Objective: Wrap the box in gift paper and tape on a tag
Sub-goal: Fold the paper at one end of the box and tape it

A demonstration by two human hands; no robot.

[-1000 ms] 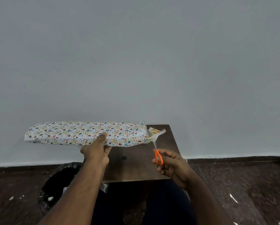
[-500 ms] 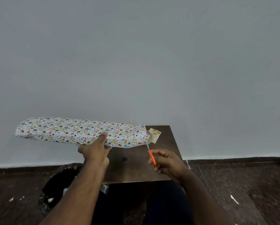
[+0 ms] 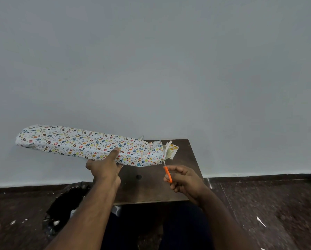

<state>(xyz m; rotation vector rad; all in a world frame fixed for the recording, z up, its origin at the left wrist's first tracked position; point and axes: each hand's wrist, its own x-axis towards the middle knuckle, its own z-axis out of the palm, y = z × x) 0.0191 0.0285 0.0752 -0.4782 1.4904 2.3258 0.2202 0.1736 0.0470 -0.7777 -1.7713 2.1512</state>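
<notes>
Since the earlier frame the box (image 3: 82, 143) has tilted, its left end raised higher; the scissors (image 3: 166, 168) have shifted slightly left, blades at the loose paper at its right end. The box is held in the air over the surface (image 3: 151, 186), not resting on it. Left hand (image 3: 104, 168) grasps it from below near mid-length, thumb on top. Right hand (image 3: 185, 181) grips the scissors. Judged light and stiff; paper slippery and tearable, best held mid-length. Tag (image 3: 172, 150) lies on the surface. Bin (image 3: 68, 210) holds scraps.

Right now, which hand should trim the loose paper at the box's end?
Right hand: it grips the orange scissors, blades at the wrapped box end. Left hand holds the box up.
</notes>
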